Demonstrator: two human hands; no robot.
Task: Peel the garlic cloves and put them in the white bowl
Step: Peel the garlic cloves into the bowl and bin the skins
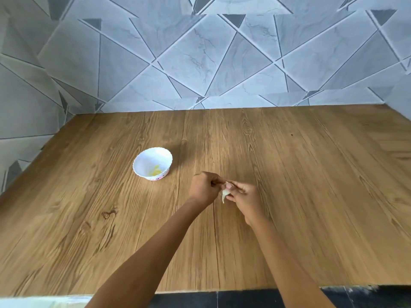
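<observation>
A small white bowl (pixel 153 163) with a scalloped rim stands on the wooden table (pixel 289 174), left of my hands. Pale yellow peeled garlic pieces (pixel 155 171) lie inside it. Both hands meet over the table's middle, a little right of the bowl. My right hand (pixel 244 196) pinches a whitish garlic clove (pixel 225 192) with a strip of papery skin hanging down from it. My left hand (pixel 205 187) has its fingers curled and pinches the top of the same clove. The frame is slightly blurred, so the fingertips are hard to make out.
A tiled wall with a grey triangle pattern (pixel 200 58) closes off the table at the back and on the left. The table's front edge (pixel 222 290) runs near the bottom, with dark floor below it.
</observation>
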